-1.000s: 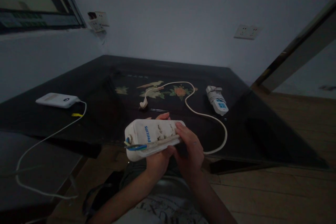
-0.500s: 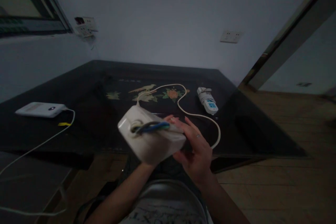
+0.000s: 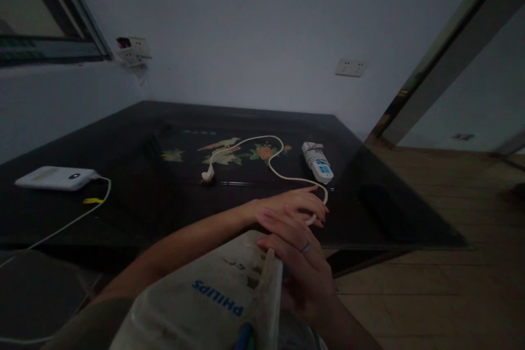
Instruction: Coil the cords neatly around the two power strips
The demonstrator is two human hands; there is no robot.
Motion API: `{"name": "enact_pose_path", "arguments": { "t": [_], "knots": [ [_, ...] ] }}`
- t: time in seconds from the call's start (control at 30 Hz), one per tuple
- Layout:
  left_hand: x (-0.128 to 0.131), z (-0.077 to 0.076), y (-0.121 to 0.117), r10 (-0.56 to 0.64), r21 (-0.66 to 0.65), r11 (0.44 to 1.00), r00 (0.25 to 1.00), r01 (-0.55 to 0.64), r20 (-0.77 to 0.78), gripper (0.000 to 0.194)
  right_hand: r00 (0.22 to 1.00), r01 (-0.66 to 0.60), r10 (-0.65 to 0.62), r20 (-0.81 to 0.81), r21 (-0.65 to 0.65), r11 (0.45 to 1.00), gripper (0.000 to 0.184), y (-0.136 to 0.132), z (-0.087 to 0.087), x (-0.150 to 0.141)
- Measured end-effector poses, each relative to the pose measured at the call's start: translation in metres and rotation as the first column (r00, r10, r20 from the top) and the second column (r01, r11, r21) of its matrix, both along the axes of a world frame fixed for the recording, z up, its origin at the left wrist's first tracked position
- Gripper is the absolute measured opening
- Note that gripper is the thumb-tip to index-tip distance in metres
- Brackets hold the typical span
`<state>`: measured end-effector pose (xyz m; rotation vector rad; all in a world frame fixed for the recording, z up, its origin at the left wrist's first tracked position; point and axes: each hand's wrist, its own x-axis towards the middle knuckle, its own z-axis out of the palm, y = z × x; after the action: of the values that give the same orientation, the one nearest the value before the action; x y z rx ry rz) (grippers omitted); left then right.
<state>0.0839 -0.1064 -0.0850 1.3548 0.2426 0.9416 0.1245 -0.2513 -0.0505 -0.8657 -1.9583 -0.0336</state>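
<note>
A dirty white plastic housing [image 3: 176,301] marked PHILIPS in blue is tilted close to my body at the bottom. Blue wire shows at its lower edge. My right hand [image 3: 305,262], with a ring, is closed around the housing's far end; its thumb is mostly hidden. Reaching across above the housing, my left hand [image 3: 291,203] has its fingers curled over a white power cord [image 3: 293,179] near the table's front edge. The cord loops back over the table to a plug [image 3: 208,175]. Where it runs beyond my hands is hidden.
On the dark table [image 3: 135,175] lie a white power bank [image 3: 57,178] with a cable at left, a yellow scrap [image 3: 93,200], and a power strip [image 3: 318,162] wrapped in its cord at right. Wall sockets [image 3: 350,67] are behind; a window [image 3: 45,11] is upper left.
The housing has come down towards my body and turned, showing its PHILIPS side. My left hand has left the housing's underside and moved across to the cord. My right hand stays on the housing.
</note>
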Motion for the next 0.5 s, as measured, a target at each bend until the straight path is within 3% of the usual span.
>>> {"name": "enact_pose_path", "arguments": {
  "t": [0.03, 0.1, 0.2, 0.3, 0.33, 0.43, 0.5],
  "knots": [
    [0.000, 0.010, 0.009, -0.212, 0.269, 0.932, 0.968, 0.242, -0.136, 0.019, 1.000, 0.013, -0.013, 0.013, 0.009, 1.000, 0.039, -0.003, -0.002, 0.002],
    [-0.002, 0.031, 0.026, -0.171, 0.527, 0.807, 0.959, 0.268, -0.225, 0.014, 0.998, 0.051, -0.052, 0.032, 0.025, 0.998, 0.037, -0.009, -0.007, 0.007],
    [-0.016, 0.059, 0.048, -0.029, 0.637, 0.745, 0.965, 0.195, -0.262, 0.010, 0.994, 0.109, -0.110, 0.026, 0.026, 0.994, 0.035, -0.017, -0.018, 0.014],
    [-0.039, 0.075, 0.065, 0.125, 0.636, 0.767, 0.953, 0.084, -0.277, 0.009, 0.986, 0.165, -0.165, 0.005, -0.013, 0.986, 0.034, -0.021, -0.025, 0.021],
    [-0.048, 0.077, 0.069, 0.190, 0.664, 0.746, 0.941, 0.046, -0.279, 0.009, 0.982, 0.187, -0.187, -0.002, -0.030, 0.982, 0.034, -0.021, -0.025, 0.024],
    [-0.076, 0.075, 0.077, 0.420, 0.866, 0.499, 0.862, 0.041, -0.283, 0.014, 0.969, 0.244, -0.247, -0.029, -0.077, 0.967, 0.034, -0.016, -0.024, 0.033],
    [-0.092, 0.067, 0.074, 0.533, 0.925, 0.379, 0.807, 0.040, -0.253, 0.023, 0.952, 0.293, -0.300, -0.058, -0.114, 0.949, 0.037, -0.009, -0.023, 0.040]
  ]
}}
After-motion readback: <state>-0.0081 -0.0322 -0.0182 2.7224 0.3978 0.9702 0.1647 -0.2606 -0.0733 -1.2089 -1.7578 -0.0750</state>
